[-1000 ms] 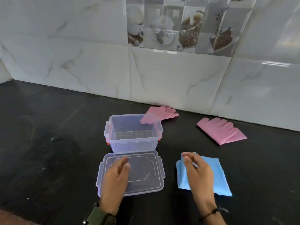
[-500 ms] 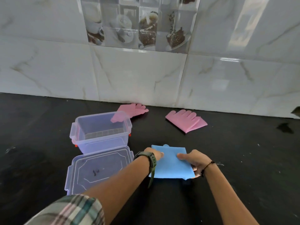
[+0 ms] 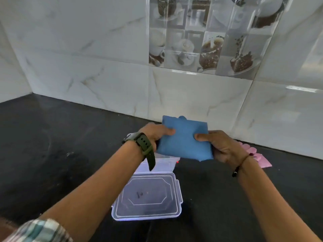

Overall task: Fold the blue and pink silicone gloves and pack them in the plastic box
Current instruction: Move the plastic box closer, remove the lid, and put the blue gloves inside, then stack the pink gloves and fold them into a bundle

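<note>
The folded blue gloves (image 3: 184,137) are held up in the air as a flat square packet. My left hand (image 3: 155,134) grips its left edge and my right hand (image 3: 221,145) grips its right edge. The packet hangs over the clear plastic box (image 3: 165,163), which is mostly hidden behind my hands and the packet. The box's lid (image 3: 148,196) lies flat on the counter in front of it. A pink glove (image 3: 257,157) lies on the counter behind my right wrist, partly hidden.
The black counter (image 3: 52,154) runs back to a white marble-tiled wall (image 3: 104,75), with a corner at the far left. A green watch sits on my left wrist.
Both hands have lifted the folded blue packet off the counter and carried it left, over the box. The camera has swung, so the box and lid now sit below my hands.
</note>
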A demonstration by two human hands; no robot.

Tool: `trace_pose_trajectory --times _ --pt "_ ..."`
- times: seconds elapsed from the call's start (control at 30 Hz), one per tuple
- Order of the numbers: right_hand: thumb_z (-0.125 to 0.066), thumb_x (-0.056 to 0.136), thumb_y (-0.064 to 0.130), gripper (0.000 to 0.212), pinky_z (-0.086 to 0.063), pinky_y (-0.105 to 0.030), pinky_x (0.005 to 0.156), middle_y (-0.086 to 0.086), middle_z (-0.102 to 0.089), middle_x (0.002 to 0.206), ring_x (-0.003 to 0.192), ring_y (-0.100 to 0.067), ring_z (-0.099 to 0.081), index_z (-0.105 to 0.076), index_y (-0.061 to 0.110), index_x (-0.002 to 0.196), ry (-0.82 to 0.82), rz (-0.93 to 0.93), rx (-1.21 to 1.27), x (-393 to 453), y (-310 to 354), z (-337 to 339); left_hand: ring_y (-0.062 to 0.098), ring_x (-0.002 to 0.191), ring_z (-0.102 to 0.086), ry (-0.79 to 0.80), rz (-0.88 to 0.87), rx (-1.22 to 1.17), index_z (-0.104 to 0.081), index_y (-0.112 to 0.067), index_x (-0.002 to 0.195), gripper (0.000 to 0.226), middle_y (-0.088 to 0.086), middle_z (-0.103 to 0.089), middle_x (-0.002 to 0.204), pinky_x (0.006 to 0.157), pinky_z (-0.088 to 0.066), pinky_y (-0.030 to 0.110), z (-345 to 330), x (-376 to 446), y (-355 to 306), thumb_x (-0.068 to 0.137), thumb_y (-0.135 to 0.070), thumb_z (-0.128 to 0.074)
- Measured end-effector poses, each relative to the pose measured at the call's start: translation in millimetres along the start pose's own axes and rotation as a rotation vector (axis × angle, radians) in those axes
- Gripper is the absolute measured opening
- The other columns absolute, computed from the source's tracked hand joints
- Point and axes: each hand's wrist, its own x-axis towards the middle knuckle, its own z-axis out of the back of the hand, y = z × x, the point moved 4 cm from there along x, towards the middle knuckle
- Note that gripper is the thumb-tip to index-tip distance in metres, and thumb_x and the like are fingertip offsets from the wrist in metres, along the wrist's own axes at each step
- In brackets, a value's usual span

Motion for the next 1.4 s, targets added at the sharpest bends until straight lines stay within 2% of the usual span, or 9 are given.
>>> trace_pose_trajectory --times 0.2,0.3,0.37,0.63,0.8,0.93,1.1,1.27,1.4 --pt "-0.06 0.082 -0.009 0.042 -0.054 -0.031 0.055 -0.021 -0.064 0.111 0.073 -0.024 -0.065 -0.051 -0.01 0.123 -0.027 -0.138 -0.352 86.2 -21.7 -73.0 0.035 0.122 -0.053 -0.354 0.028 0.541 -0.056 0.007 0.117 0.033 0.023 -0.061 0.121 0.1 -0.045 0.036 71.9 36.5 -6.7 0.086 -0.004 -0.061" --pt "-0.067 0.076 0.0 0.051 -0.049 -0.033 0.077 -0.02 -0.056 0.118 0.099 -0.031 -0.056 -0.047 -0.005 0.123 -0.135 -0.165 -0.724 114.4 -34.0 -79.6 0.028 0.107 -0.055 -0.361 0.078 0.663 -0.059 -0.003 0.085 0.002 0.013 -0.061 0.091 0.101 -0.045 0.032 82.4 64.0 17.3 0.086 -0.004 -0.058" --pt "-0.067 0.078 0.006 0.049 -0.044 -0.03 0.077 -0.018 -0.056 0.115 0.093 -0.026 -0.049 -0.048 -0.001 0.123 -0.165 -0.147 -0.954 124.9 -34.0 -83.1 0.024 0.098 -0.053 -0.408 0.046 0.689 -0.059 -0.003 0.111 0.028 0.017 -0.06 0.116 0.095 -0.047 0.028 84.3 76.2 22.4 0.084 -0.007 -0.057" --pt "-0.044 0.095 0.011 0.036 -0.041 -0.041 0.105 -0.019 -0.055 0.132 0.124 -0.035 -0.049 -0.05 0.001 0.129 -0.198 -0.099 -1.456 130.9 -74.9 -99.7 0.019 0.122 -0.054 -0.198 0.052 1.259 -0.052 -0.007 0.13 0.039 0.007 -0.058 0.134 0.079 -0.042 0.018 73.3 112.2 57.4 0.092 -0.008 -0.047" --pt "-0.048 0.093 0.013 0.034 -0.044 -0.039 0.098 -0.022 -0.058 0.126 0.118 -0.035 -0.053 -0.054 -0.002 0.123 -0.21 0.098 -1.447 122.1 -43.4 -87.7 0.03 0.116 -0.056 -0.341 -0.028 1.357 -0.053 0.005 0.121 0.037 0.018 -0.057 0.127 0.093 -0.046 0.03 77.3 109.3 42.9 0.087 -0.01 -0.055" --pt "-0.045 0.091 0.018 0.023 -0.041 -0.03 0.074 -0.023 -0.064 0.102 0.096 -0.035 -0.059 -0.059 0.001 0.096 -0.578 0.262 -1.236 84.3 -2.2 1.4 0.041 0.114 -0.052 -0.468 -0.432 1.137 -0.051 0.006 0.125 0.041 0.027 -0.052 0.128 0.097 -0.04 0.043 36.6 87.1 12.7 0.085 -0.002 -0.056" --pt "-0.046 0.09 0.016 0.029 -0.043 -0.033 0.079 -0.021 -0.06 0.107 0.097 -0.034 -0.056 -0.058 -0.004 0.107 -0.94 -0.121 -0.969 44.3 -34.5 171.6 0.026 0.114 -0.057 -0.041 -0.65 0.98 -0.067 0.0 0.111 0.028 0.011 -0.067 0.122 0.097 -0.033 0.02 -107.9 106.5 11.4 0.089 -0.001 -0.049" --pt "-0.054 0.083 0.021 0.026 -0.044 -0.028 0.065 -0.006 -0.052 0.065 0.072 -0.025 -0.054 -0.045 0.011 0.06 -0.851 -0.298 -0.773 55.3 -76.7 239.7 0.026 0.116 -0.058 0.199 -0.47 1.076 -0.07 -0.008 0.098 0.028 0.011 -0.063 0.128 0.099 -0.042 0.026 -223.9 157.5 72.8 0.09 -0.001 -0.045" --pt "-0.051 0.083 0.008 0.011 -0.039 -0.023 0.053 -0.006 -0.052 0.066 0.07 -0.026 -0.054 -0.06 0.002 0.081 -0.825 -0.296 -0.754 76.2 -81.4 261.1 0.03 0.106 -0.061 0.204 -0.468 1.188 -0.067 0.002 0.099 0.025 0.017 -0.067 0.115 0.088 -0.046 0.032 -271.3 179.6 116.2 0.09 -0.013 -0.048"
